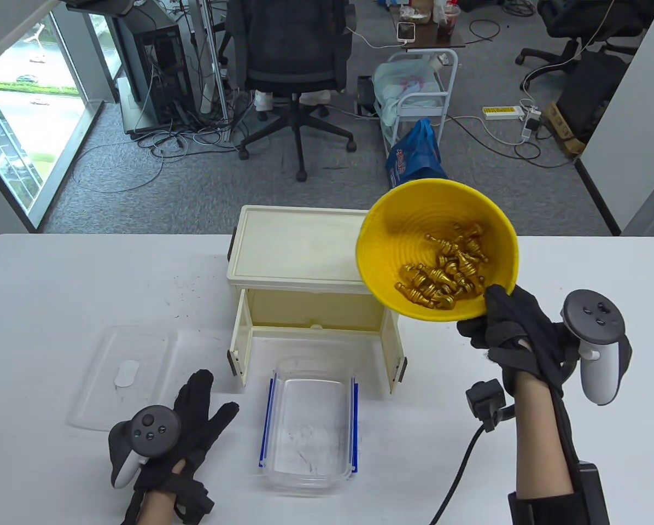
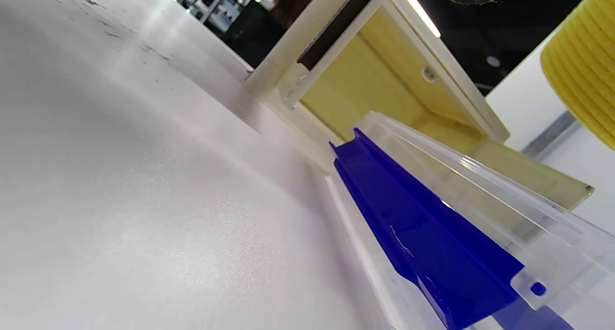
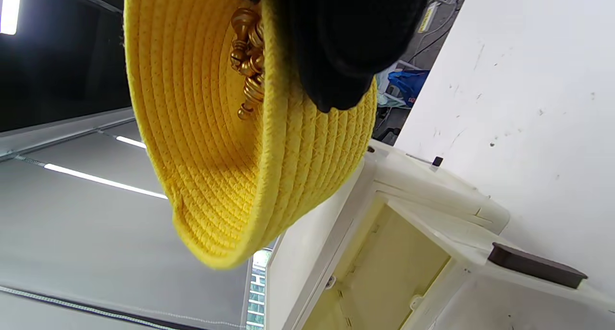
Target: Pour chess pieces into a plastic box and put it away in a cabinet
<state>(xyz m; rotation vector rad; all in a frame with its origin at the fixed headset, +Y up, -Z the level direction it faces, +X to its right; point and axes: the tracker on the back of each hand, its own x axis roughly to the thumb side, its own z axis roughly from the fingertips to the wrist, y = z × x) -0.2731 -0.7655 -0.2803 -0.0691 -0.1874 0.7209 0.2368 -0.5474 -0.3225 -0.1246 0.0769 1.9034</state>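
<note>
My right hand (image 1: pixel 499 322) grips the near rim of a yellow woven basket (image 1: pixel 392 229) and holds it in the air, tilted, above the cabinet's right side. Several gold chess pieces (image 1: pixel 447 270) lie in its low side. In the right wrist view the basket (image 3: pixel 216 166) hangs under my fingers (image 3: pixel 346 42), with the pieces (image 3: pixel 247 61) inside. A clear plastic box (image 1: pixel 309 424) with blue clips stands open on the table before the cream cabinet (image 1: pixel 299 251), whose doors are open. My left hand (image 1: pixel 196 421) rests flat on the table, left of the box. The left wrist view shows the box's blue clip (image 2: pixel 423 234).
The box's clear lid (image 1: pixel 122 377) lies on the table, left of the cabinet and beyond my left hand. The cabinet's open doors (image 1: pixel 240 339) stick out toward me on both sides of the box. An office chair (image 1: pixel 297 54) and cables are on the floor behind the table.
</note>
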